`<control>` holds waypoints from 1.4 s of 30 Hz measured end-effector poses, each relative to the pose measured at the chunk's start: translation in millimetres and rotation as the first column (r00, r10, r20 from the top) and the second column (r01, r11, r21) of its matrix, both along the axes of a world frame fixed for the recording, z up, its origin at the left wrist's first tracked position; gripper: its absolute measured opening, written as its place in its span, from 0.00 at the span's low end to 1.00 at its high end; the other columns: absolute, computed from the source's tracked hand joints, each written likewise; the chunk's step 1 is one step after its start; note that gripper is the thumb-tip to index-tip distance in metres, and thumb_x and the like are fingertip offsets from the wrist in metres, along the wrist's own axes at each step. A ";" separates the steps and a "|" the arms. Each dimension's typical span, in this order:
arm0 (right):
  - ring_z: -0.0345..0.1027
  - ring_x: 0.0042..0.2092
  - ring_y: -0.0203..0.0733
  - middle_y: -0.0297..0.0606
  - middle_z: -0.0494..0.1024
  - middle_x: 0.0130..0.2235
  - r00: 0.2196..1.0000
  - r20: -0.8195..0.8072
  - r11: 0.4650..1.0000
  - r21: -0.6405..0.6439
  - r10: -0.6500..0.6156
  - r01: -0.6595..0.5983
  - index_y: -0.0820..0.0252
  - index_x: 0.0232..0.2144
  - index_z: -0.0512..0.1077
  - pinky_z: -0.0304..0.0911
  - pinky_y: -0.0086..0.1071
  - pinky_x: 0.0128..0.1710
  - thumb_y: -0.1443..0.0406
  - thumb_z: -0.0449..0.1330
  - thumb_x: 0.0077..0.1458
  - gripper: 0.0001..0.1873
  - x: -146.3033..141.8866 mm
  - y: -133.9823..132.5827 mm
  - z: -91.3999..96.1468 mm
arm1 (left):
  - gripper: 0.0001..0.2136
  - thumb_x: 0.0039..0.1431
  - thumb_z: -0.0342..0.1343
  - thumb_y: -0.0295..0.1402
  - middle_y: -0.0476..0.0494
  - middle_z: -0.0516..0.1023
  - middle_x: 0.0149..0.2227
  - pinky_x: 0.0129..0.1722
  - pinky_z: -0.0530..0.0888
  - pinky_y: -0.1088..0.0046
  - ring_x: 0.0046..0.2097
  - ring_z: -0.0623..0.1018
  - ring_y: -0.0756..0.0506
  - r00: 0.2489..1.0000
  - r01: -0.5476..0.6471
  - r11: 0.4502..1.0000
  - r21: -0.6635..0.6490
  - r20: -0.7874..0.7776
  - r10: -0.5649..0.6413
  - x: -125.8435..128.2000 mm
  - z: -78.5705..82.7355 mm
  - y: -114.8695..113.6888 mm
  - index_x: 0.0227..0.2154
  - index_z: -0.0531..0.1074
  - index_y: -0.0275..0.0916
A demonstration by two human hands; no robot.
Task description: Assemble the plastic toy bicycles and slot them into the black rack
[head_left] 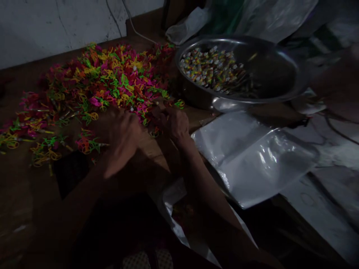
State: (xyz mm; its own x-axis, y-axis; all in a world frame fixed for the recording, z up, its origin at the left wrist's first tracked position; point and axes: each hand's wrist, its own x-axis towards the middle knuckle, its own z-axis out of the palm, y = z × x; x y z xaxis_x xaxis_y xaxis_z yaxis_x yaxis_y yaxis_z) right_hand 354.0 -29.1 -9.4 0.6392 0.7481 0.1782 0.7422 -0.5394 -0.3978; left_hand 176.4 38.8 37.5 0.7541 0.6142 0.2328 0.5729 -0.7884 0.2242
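Note:
A big heap of small plastic pieces [106,80] in pink, green, yellow and orange covers the brown table. My left hand [119,140] rests at the heap's near edge, blurred, with its fingers curled toward the pieces. My right hand [172,121] is close beside it, fingers bent in a pinch at the pile's edge. What either hand holds is too dark and small to make out. A wide metal bowl [280,93] to the right holds several small multicoloured items [213,69].
Clear plastic bags [252,157] lie on the table right of my right arm, and more plastic sheeting [269,15] is piled behind the bowl. A white wall [42,26] and a thin cable [134,28] border the table's far side.

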 end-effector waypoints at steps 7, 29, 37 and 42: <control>0.73 0.48 0.54 0.52 0.81 0.45 0.989 -0.019 0.977 -0.154 0.149 -0.150 0.62 0.45 0.78 0.63 0.40 0.47 0.64 0.53 0.63 0.15 16.5 30.1 -13.5 | 0.15 0.66 0.48 0.22 0.31 0.72 0.58 0.54 0.73 0.57 0.56 0.76 0.36 0.967 0.020 0.981 -0.191 -0.246 -0.067 60.6 -26.2 8.5 0.54 0.69 0.35; 0.64 0.24 0.33 0.26 0.71 0.24 0.431 -0.713 0.690 0.682 0.554 0.242 0.54 0.30 0.70 0.63 0.29 0.28 0.54 0.67 0.50 0.13 -74.5 -27.1 -9.2 | 0.06 0.63 0.53 0.22 0.44 0.80 0.31 0.33 0.77 0.74 0.30 0.81 0.49 0.741 0.437 -0.211 -0.875 0.217 0.636 -51.0 -19.6 6.1 0.38 0.73 0.33; 0.72 0.42 0.43 0.37 0.78 0.38 0.686 -0.444 0.732 0.653 0.577 -0.194 0.54 0.37 0.74 0.68 0.38 0.44 0.47 0.57 0.59 0.18 -74.6 -22.7 -4.3 | 0.13 0.65 0.47 0.27 0.48 0.70 0.22 0.20 0.68 0.79 0.22 0.72 0.52 0.754 0.376 -0.232 -0.897 0.151 0.639 -49.2 -13.7 6.7 0.25 0.68 0.34; 0.70 0.34 0.40 0.35 0.77 0.30 0.578 -0.635 0.835 0.525 0.513 -0.163 0.58 0.31 0.76 0.65 0.34 0.35 0.49 0.65 0.52 0.19 -79.8 -20.1 -9.4 | 0.11 0.63 0.48 0.27 0.50 0.66 0.20 0.17 0.62 0.80 0.19 0.68 0.54 0.796 0.314 -0.213 -0.925 0.135 0.591 -40.4 -9.2 8.3 0.23 0.65 0.36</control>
State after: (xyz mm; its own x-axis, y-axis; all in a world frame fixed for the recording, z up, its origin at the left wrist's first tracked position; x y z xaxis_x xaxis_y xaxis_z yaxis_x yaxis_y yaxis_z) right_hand 274.1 -49.2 -18.8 0.3897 0.9168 0.0878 0.1986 0.0095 -0.9800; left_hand 136.1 47.2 28.4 0.6726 0.4960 -0.5493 0.0919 0.6805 0.7270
